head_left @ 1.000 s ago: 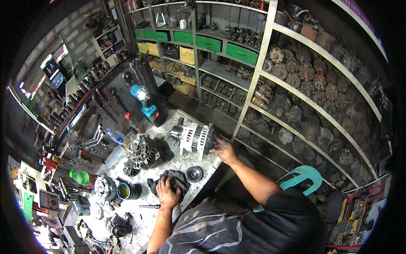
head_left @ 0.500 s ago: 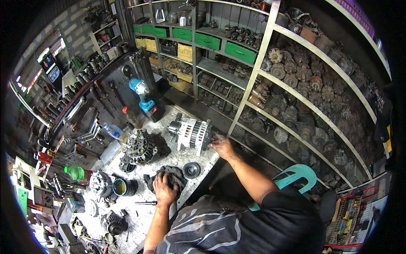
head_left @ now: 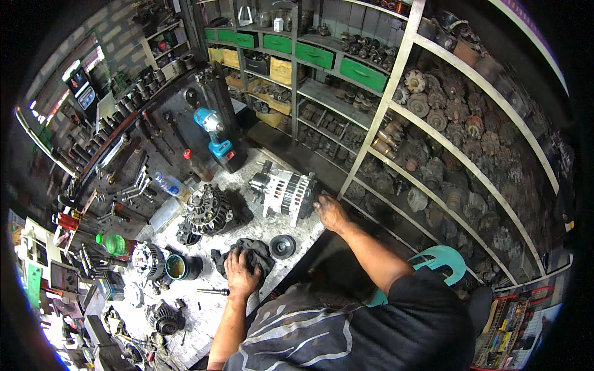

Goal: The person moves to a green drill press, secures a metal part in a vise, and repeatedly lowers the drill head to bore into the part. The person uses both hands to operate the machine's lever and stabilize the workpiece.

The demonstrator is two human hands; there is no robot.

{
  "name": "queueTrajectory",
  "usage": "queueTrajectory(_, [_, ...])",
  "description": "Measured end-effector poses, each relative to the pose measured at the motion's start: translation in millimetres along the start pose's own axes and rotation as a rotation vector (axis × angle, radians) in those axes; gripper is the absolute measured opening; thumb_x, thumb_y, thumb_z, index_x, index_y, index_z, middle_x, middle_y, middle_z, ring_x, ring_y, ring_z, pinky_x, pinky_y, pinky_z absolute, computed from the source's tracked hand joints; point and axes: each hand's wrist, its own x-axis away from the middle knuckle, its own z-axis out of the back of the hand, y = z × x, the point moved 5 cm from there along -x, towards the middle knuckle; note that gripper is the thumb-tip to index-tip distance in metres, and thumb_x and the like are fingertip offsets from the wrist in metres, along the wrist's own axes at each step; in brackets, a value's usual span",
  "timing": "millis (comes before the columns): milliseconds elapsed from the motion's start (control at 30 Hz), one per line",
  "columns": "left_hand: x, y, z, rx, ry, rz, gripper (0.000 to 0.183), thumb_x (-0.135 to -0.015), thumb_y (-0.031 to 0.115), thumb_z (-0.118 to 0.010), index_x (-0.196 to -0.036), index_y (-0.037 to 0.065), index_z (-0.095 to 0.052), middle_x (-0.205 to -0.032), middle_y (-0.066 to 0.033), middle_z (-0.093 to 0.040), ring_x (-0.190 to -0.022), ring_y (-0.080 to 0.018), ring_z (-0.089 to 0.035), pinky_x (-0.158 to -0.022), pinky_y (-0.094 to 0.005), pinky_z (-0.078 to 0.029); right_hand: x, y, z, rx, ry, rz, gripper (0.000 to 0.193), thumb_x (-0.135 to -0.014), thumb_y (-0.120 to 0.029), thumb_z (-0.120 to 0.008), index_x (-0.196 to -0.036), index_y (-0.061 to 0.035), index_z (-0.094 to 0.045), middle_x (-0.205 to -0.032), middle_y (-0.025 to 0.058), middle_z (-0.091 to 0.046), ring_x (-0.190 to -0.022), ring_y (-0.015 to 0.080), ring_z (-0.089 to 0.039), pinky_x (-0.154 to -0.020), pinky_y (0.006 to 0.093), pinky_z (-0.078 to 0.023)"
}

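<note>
A silver and black alternator [head_left: 286, 193] lies on its side on the pale, stained workbench [head_left: 250, 230]. My right hand [head_left: 332, 213] is at its right end, with bent fingers against the dark end part; the fingertips are partly hidden. Nearer to me, my left hand [head_left: 243, 277] lies over a crumpled dark rag [head_left: 263, 252], its fingers curled onto the cloth. Right beside the rag sits a round black pulley-like disc [head_left: 283, 247]. A second, darker alternator [head_left: 208, 209] stands left of the silver one.
A blue cordless impact wrench [head_left: 215, 139] stands at the bench's back. Toward the left are a dark cup [head_left: 179, 267], a green bottle [head_left: 113, 243], a clear bottle [head_left: 167, 183] and more alternator parts [head_left: 164, 318]. Shelves [head_left: 380, 117] of used parts rise beyond; a teal chair [head_left: 448, 258] is at right.
The view has shifted slightly, so the bench things sit a little further right and lower. My right hand's fingers are more curled at the alternator's end. My left hand stays on the rag.
</note>
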Motion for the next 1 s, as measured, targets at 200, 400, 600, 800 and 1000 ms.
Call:
queueTrajectory(200, [-1, 1, 0, -0.013, -0.014, 0.009, 0.069, -0.078, 0.027, -0.078, -0.140, 0.006, -0.055, -0.151, -0.0239, -0.047, -0.146, -0.0415, -0.038, -0.122, -0.0533, -0.027, -3, 6, -4, -0.240, 0.022, -0.089, 0.034, -0.109, -0.032, -0.050, -0.115, -0.0016, -0.065, -0.102, 0.0250, -0.071, -0.100, 0.0427, -0.069, -0.087, 0.0464, -0.055])
queueTrajectory(400, [-2, 1, -2, -0.012, 0.012, 0.002, 0.070, -0.077, 0.026, -0.078, -0.140, 0.006, -0.055, -0.150, -0.0244, -0.047, -0.145, -0.0426, -0.039, -0.122, -0.0539, -0.028, 4, 7, -26, -1.436, -0.409, -1.030, 0.043, -0.110, -0.051, -0.047, -0.086, -0.0169, -0.060, -0.065, -0.0048, -0.047, -0.045, 0.0090, -0.035, -0.050, 0.0290, -0.036])
queueTrajectory(600, [-3, 1, -1, -0.016, 0.007, 0.001, 0.070, -0.077, 0.026, -0.078, -0.140, 0.006, -0.054, -0.150, -0.0247, -0.047, -0.145, -0.0424, -0.039, -0.121, -0.0542, -0.028, 13, 5, -19, -1.465, -0.366, -1.108, 0.051, -0.108, -0.062, -0.042, -0.081, -0.0194, -0.052, -0.060, -0.0057, -0.042, -0.044, 0.0085, -0.029, -0.053, 0.0322, -0.036])
queueTrajectory(800, [-1, 4, 1, -0.020, 0.024, 0.006, 0.068, -0.078, 0.027, -0.077, -0.140, 0.006, -0.056, -0.149, -0.0246, -0.048, -0.144, -0.0427, -0.040, -0.121, -0.0538, -0.029, 38, 36, -17, -1.037, -0.124, -0.873, 0.047, -0.107, -0.049, -0.052, -0.085, -0.0092, -0.065, -0.072, 0.0060, -0.062, -0.052, 0.0210, -0.053, -0.058, 0.0448, -0.049])
queueTrajectory(1000, [-2, 4, 1, -0.015, 0.016, 0.005, 0.068, -0.078, 0.028, -0.077, -0.139, 0.004, -0.056, -0.150, -0.0246, -0.048, -0.144, -0.0423, -0.040, -0.121, -0.0535, -0.028, 18, 7, -2, -0.041, 0.068, -0.070, 0.034, -0.101, -0.030, -0.064, -0.118, -0.0003, -0.061, -0.106, 0.0241, -0.068, -0.107, 0.0441, -0.063, -0.090, 0.0501, -0.052])
